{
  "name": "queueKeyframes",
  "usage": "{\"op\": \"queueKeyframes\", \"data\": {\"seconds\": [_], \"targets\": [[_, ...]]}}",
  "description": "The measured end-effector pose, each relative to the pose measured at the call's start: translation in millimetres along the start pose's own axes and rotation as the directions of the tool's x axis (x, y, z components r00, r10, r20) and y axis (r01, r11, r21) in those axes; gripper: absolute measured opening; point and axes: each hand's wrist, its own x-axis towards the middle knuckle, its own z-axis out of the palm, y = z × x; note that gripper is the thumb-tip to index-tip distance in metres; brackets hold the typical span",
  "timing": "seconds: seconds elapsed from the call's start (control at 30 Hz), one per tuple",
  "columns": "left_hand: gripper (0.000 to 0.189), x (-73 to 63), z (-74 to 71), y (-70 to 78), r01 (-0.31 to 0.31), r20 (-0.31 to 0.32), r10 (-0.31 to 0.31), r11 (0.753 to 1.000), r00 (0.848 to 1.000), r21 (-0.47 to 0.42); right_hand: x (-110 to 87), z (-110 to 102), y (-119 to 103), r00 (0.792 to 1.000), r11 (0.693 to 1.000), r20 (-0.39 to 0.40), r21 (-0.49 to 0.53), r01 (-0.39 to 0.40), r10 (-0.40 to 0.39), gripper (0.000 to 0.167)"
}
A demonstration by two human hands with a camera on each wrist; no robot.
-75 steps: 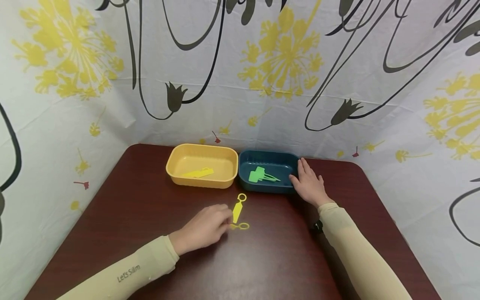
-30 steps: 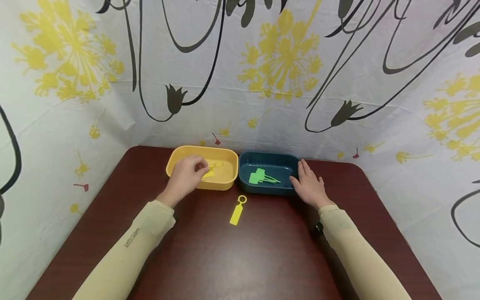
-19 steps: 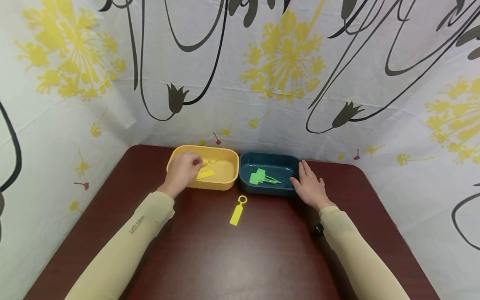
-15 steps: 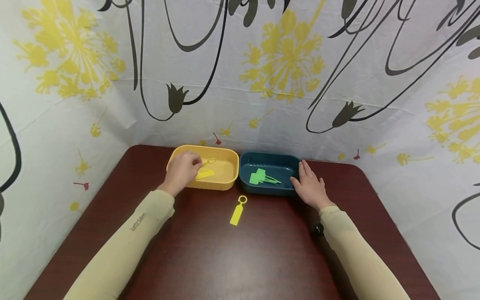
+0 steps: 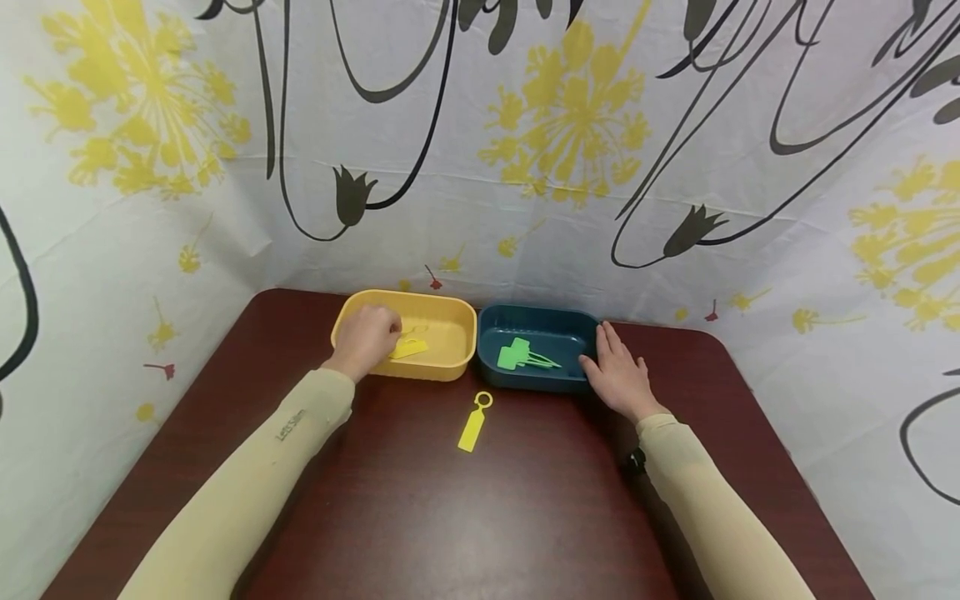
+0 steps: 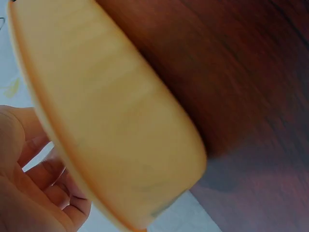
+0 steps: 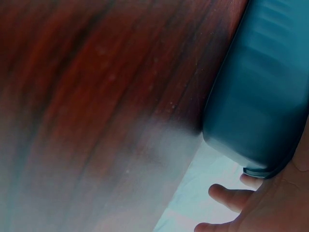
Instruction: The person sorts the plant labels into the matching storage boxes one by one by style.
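My left hand (image 5: 365, 337) is over the left part of the yellow tray (image 5: 456, 367), fingers curled. It pinches a yellow tag with a ring end (image 5: 417, 330), most of which the fingers hide. Beneath it in the tray lies another yellow tag (image 5: 409, 348). In the left wrist view the curled fingers (image 6: 58, 191) are behind the tray's rim, and the tray wall hides the tag. My right hand (image 5: 618, 373) rests with straight fingers against the right end of the dark blue tray (image 5: 540, 382). Green tags (image 5: 514, 353) lie inside that tray.
One yellow ring-ended tag (image 5: 472, 425) lies on the dark red-brown table (image 5: 480, 517) in front of the trays. The two trays stand side by side near the table's back edge. A patterned cloth (image 5: 465, 225) hangs behind and at the sides.
My left hand has carried a yellow tag from the table into the yellow tray, and has lately sunk slightly there with the tag's ring. The right hand has stayed at the blue tray.
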Motion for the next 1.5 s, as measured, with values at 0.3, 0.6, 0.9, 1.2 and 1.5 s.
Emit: {"op": "queueKeyframes", "data": {"seconds": [0.3, 0.6, 0.9, 1.2, 1.5], "targets": [[0.039, 2.9, 7.7, -10.5, -0.011, 0.031, 0.010, 0.999, 0.999, 0.041, 0.5, 2.8, 1.1, 1.000, 1.000, -0.008, 0.003, -0.003, 0.003, 0.078], [0.041, 11.2, 7.5, -14.0, -0.007, 0.123, -0.005, 0.996, 0.992, 0.093, 1.4, 1.0, -0.4, 1.000, 1.000, -0.001, -0.006, -0.009, 0.009, 0.078], [0.040, 13.2, 6.6, -14.6, -0.021, 0.175, 0.005, 0.995, 0.985, 0.093, 1.3, -1.7, -1.7, 1.000, 1.000, 0.008, -0.005, -0.012, 0.012, 0.078], [0.037, 14.5, 8.7, -16.7, 0.003, 0.209, -0.017, 0.998, 0.978, 0.067, 3.0, -0.3, -1.0, 1.000, 1.000, 0.003, -0.014, -0.020, 0.020, 0.078], [0.032, 13.2, 7.7, -13.8, 0.022, 0.209, -0.032, 0.998, 0.977, 0.051, 2.0, 0.5, -0.2, 1.000, 1.000, 0.002, -0.010, -0.022, 0.023, 0.079]]}}
